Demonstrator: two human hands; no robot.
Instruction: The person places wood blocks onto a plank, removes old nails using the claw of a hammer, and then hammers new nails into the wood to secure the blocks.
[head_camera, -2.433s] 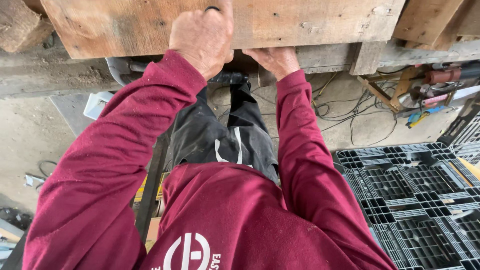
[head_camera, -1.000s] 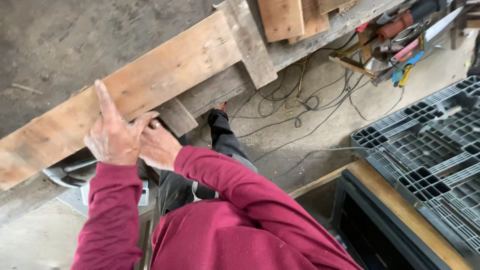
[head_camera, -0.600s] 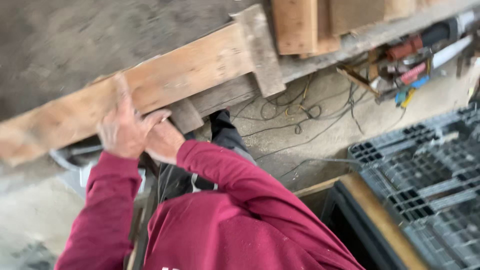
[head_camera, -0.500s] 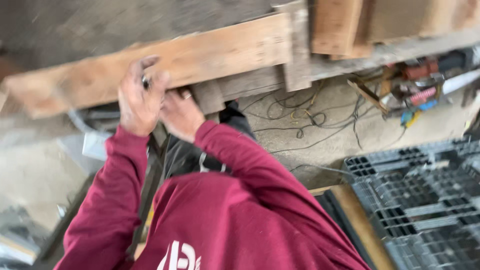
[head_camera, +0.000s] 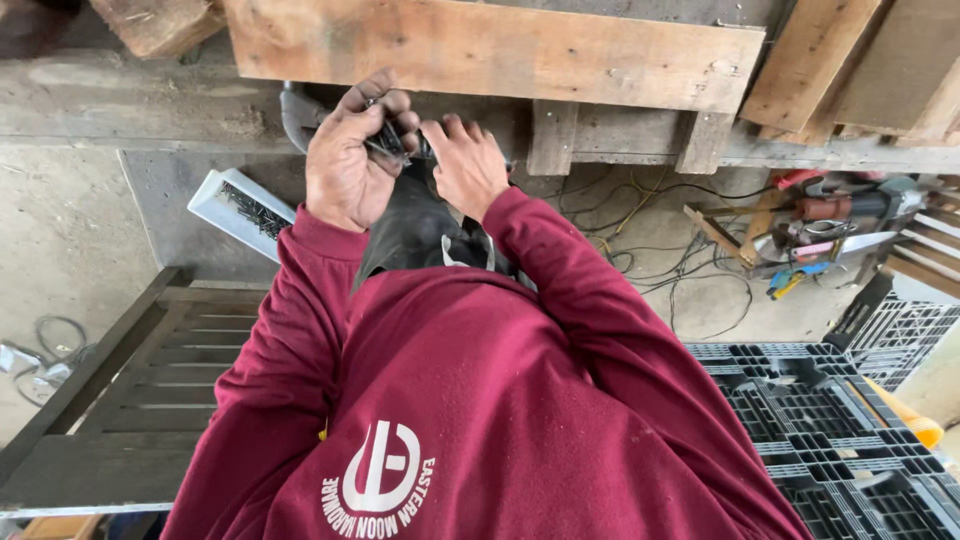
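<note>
Below the wooden plank that runs across the top of the view, your two hands meet just in front of your chest. Your left hand is cupped, its fingers curled around a small bundle of dark nails, which rests against the palm side of the fingers. Your right hand lies just beside it, fingers bent and fingertips brought to the same bundle; whether they pinch a single nail cannot be told, since the knuckles hide the tips. Both hands sit directly under the plank's lower edge, near it but apart from it. Maroon sleeves cover both arms down to the wrists.

Two short wooden blocks hang beneath the plank to the right of your hands. To your left, on the concrete floor, a white tray lies tilted and holds more dark nails. Nearer to you on the left stands a dark slatted bench. On your right, black plastic crates with open grid tops sit side by side. Beyond them, loose cables trail over the floor toward a cluster of hand tools, among them a red-bodied one and a blue-handled one. More timber offcuts lean at the upper right.
</note>
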